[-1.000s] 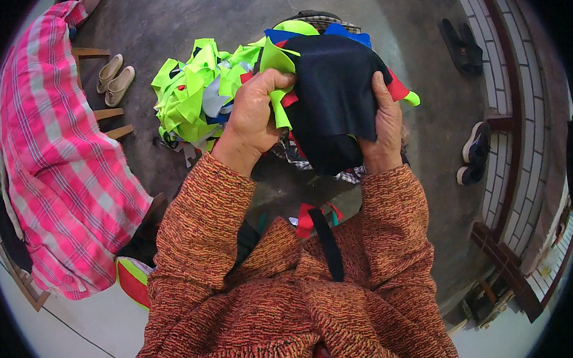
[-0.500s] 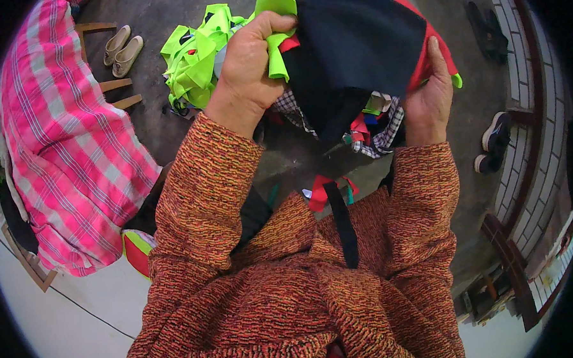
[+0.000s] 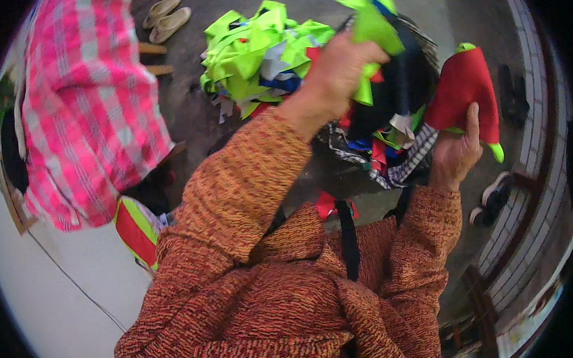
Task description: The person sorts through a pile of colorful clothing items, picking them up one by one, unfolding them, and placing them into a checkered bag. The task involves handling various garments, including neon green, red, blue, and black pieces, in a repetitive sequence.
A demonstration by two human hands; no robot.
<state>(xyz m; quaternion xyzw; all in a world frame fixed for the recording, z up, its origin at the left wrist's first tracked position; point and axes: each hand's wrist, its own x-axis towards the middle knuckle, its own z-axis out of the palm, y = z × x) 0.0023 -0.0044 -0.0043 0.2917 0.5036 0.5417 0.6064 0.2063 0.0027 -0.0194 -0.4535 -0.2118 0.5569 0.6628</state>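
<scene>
My left hand (image 3: 343, 74), somewhat blurred, is closed on neon green fabric scraps (image 3: 377, 31) that stick out past its fingers. Black cloth (image 3: 391, 88) hangs just beside and below it; whether the same fingers grip this cloth I cannot tell. Lower and to the right, my right hand (image 3: 455, 155) pinches a red fabric piece (image 3: 465, 88) with neon green at its top and lower corner. Between the hands, a black-and-white checked cloth (image 3: 415, 159) surrounds several scraps in red, blue, green and white.
A heap of neon green scraps (image 3: 243, 56) lies on the floor to the left. Pink checked cloth (image 3: 92, 111) covers something at far left, near pale shoes (image 3: 168, 24). Dark shoes (image 3: 492, 199) stand at right. Red scraps (image 3: 326, 205) and a black strip (image 3: 348, 240) lie near my lap.
My hands have moved apart. The left, with the green scraps, has gone right and down; the right has lowered and moved right with the red piece, away from the black cloth.
</scene>
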